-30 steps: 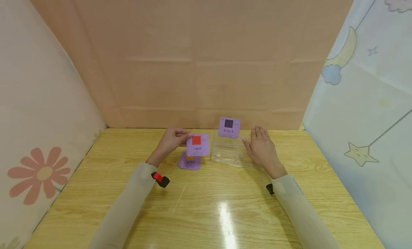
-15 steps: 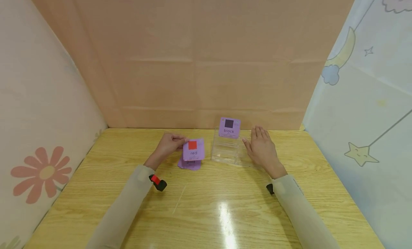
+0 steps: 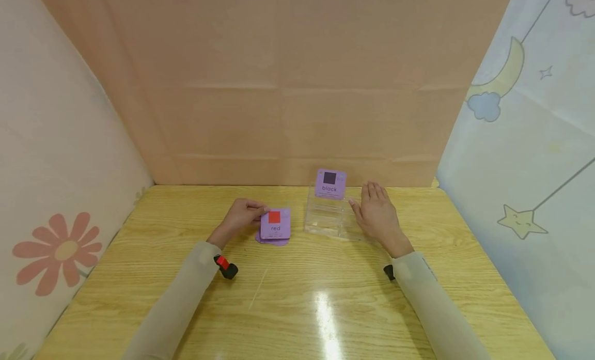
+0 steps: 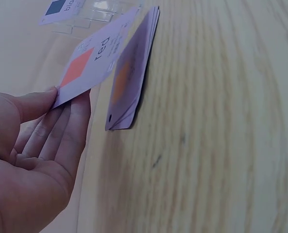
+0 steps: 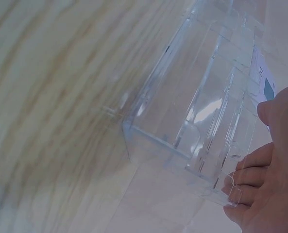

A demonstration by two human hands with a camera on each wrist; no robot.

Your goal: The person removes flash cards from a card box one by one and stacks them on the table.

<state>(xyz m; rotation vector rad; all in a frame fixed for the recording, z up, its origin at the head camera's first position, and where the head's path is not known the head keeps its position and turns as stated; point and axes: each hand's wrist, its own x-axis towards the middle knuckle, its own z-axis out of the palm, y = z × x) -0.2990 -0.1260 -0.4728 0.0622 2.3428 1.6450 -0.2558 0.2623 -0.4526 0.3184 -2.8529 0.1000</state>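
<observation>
With thumb and fingertips, my left hand (image 3: 239, 216) pinches a purple card (image 3: 276, 228) by its upper left corner. The card bears a red square and the word "red". In the left wrist view it is tilted, close over a small stack of purple cards (image 4: 134, 68) lying on the table. A purple "black" card (image 3: 330, 184) leans upright at the back of a clear stepped plastic stand (image 3: 324, 221). My right hand (image 3: 378, 214) lies against the right part of that stand, fingers straight and thumb apart.
The stand's lower steps (image 5: 175, 92) show bare in the right wrist view. Wood-grain table (image 3: 288, 298) lies in front of both hands. Behind it rises a tan backdrop (image 3: 279, 91), with printed panels on both sides.
My left hand has moved left and toward me, bringing the red card down over the stack, so the "gold" card is now covered in the head view. The right hand stays put.
</observation>
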